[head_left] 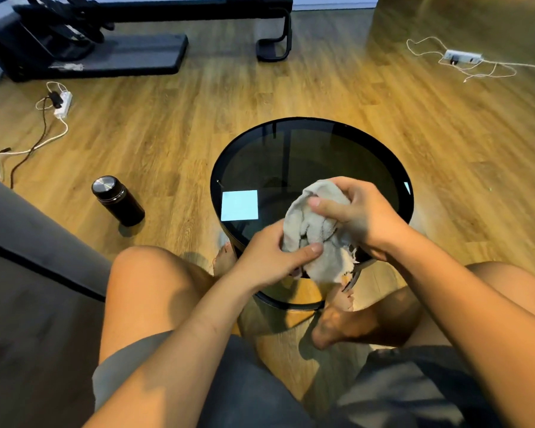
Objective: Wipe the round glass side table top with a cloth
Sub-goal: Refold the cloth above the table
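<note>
Grey cloth [317, 230] bunched, held above near edge of round glass side table top [309, 156]: gripped by left hand [272, 257], thumb curled over; pinched by right hand [355, 211]. Glass not yet touched; wiping judged unstarted, whole top left.

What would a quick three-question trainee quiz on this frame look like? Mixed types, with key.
1. True or false: the cloth lies flat on the glass table top.
2. Which hand grips the cloth? A) left hand only B) right hand only C) both
3. Fill in: the black flask stands on the ____.

Key: 1 false, it is bunched up in the hands; 2 C; 3 floor.
</note>
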The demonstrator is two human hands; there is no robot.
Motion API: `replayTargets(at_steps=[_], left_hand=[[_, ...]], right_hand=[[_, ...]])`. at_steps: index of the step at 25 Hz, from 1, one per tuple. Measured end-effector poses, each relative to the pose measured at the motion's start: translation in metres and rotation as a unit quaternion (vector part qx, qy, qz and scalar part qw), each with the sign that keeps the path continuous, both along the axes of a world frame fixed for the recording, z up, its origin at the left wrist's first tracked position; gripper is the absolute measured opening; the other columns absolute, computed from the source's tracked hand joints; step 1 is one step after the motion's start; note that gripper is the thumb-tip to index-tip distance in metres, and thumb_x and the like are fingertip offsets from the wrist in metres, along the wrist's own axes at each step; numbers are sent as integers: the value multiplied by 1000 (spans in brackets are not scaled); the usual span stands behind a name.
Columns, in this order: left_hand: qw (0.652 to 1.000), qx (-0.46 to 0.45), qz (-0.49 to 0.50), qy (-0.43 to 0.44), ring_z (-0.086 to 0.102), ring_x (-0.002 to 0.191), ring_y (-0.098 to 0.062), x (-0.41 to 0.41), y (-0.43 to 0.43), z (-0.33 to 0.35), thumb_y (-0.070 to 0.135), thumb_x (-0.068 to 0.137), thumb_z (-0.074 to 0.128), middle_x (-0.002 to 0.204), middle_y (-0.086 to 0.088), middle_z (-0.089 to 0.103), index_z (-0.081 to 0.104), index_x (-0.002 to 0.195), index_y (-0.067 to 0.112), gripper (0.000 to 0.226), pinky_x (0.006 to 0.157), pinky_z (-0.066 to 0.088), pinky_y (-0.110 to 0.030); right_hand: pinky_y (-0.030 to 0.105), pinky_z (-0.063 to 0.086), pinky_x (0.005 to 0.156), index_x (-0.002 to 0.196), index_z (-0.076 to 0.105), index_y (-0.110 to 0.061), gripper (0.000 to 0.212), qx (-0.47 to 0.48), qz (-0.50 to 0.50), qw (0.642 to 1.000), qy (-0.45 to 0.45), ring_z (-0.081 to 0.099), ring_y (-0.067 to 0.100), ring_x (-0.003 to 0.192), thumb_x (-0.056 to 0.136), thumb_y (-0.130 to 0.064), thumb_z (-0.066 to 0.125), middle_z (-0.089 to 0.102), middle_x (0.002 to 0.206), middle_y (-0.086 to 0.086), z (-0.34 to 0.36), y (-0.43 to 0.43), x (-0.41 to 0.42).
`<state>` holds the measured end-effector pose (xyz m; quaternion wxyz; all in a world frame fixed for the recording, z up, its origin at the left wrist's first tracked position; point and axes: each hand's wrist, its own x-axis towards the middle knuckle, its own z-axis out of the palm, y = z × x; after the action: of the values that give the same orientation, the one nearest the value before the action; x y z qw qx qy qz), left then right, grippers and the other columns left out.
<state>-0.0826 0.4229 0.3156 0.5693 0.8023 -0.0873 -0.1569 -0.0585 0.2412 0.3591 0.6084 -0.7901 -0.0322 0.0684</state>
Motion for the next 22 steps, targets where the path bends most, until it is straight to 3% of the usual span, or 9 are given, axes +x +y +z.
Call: replayTargets(at_steps=[2, 4, 7, 9, 11, 13, 16, 20, 22], left_hand=[[996, 52, 51, -45, 67, 96, -16, -1, -3, -7, 32, 92, 66, 102, -1, 71, 70, 104, 21, 17, 87, 55, -39], [995, 51, 77, -43, 67, 96, -18, 0, 7, -10, 25, 96, 59, 97, 1, 72, 72, 96, 27, 13, 88, 53, -43], [998, 61, 27, -16, 67, 95, -12, 0, 32, -10, 13, 96, 51, 90, 12, 74, 74, 94, 36, 33, 83, 54, -36], [999, 30, 12, 3, 67, 87, -6, 2, 40, -4, 9, 97, 50, 85, 11, 73, 75, 94, 27, 31, 74, 51, -23], [998, -17, 20, 56, 63, 77, -12, 6, 43, -1, 16, 99, 50, 78, -2, 68, 71, 85, 13, 25, 69, 47, -23], [990, -52, 38, 126, 60, 69, -20, 8, 46, 4, 27, 102, 48, 68, -9, 62, 66, 75, 8, 37, 68, 46, -29], [964, -143, 53, 216, 72, 80, -32, 10, 48, 8, 31, 102, 49, 72, -15, 69, 63, 78, 8, 36, 70, 57, -32], [987, 5, -53, 150, 64, 112, -11, 4, 5, -6, 38, 84, 75, 121, 6, 67, 56, 128, 22, 50, 99, 51, -33], [988, 4, -97, 121, 64, 109, -7, -1, -15, -11, 28, 84, 76, 119, 8, 68, 60, 125, 23, 44, 97, 52, -28]], right_hand=[[27, 57, 69, 107, 68, -15, 28, 8, 52, 999, -5, 71, 13, 85, 81, -14, 79, 73, 96, 4, 12, 0, -4], [19, 50, 62, 106, 66, -23, 35, -162, 111, 981, -12, 68, 6, 77, 76, -17, 83, 70, 93, -6, 22, -11, -5], [36, 49, 62, 84, 71, -23, 16, -437, 221, 869, 72, 65, 16, 71, 74, -26, 84, 70, 78, 0, 19, -35, -7], [44, 53, 67, 81, 75, -17, 10, -354, 206, 909, 78, 65, 26, 69, 77, -22, 82, 72, 78, 11, 19, -51, -7], [47, 53, 76, 89, 74, -10, 7, -93, 53, 992, 64, 69, 30, 74, 86, -15, 72, 74, 83, 14, 20, -59, -6], [43, 52, 84, 97, 71, -7, 16, 163, -117, 970, 137, 72, 24, 77, 94, -19, 60, 76, 87, 11, 8, -63, -6], [50, 54, 92, 112, 67, 1, 39, 144, -146, 951, 233, 71, 31, 91, 92, -32, 64, 73, 105, 20, -15, -59, -15], [41, 58, 76, 116, 64, 0, 40, 144, -6, 959, 246, 69, 30, 85, 83, -23, 69, 69, 102, 22, 1, -37, -21], [38, 60, 73, 119, 63, -7, 44, 222, 109, 942, 226, 68, 30, 89, 78, -20, 74, 66, 104, 19, 16, -33, -18]])
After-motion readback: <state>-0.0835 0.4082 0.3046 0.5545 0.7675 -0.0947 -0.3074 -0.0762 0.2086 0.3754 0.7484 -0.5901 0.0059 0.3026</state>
